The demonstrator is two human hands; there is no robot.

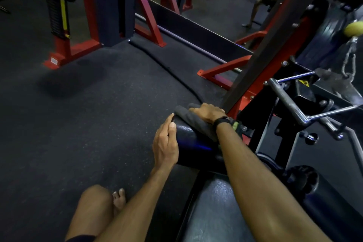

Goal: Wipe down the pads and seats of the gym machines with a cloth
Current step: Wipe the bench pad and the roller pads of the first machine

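Observation:
A black cylindrical roller pad (193, 143) sticks out from a red-and-black gym machine, just beyond the dark seat (214, 212) at the bottom. A dark grey cloth (193, 119) lies draped over the top of the pad. My right hand (209, 113) presses down on the cloth, fingers curled over its far side. At the pad's left end my left hand (166, 143) rests with straight fingers, the thumb lying along the end edge. A second roller pad (314, 184) shows at the right.
A chrome cable handle (290, 102) hangs at the right under a chain and a yellow ball (353, 28). Red machine frames (64, 53) and a weight stack stand on the black rubber floor (88, 114). A thick cable crosses the floor. Another person stands far back right. My bare foot (118, 198) is below.

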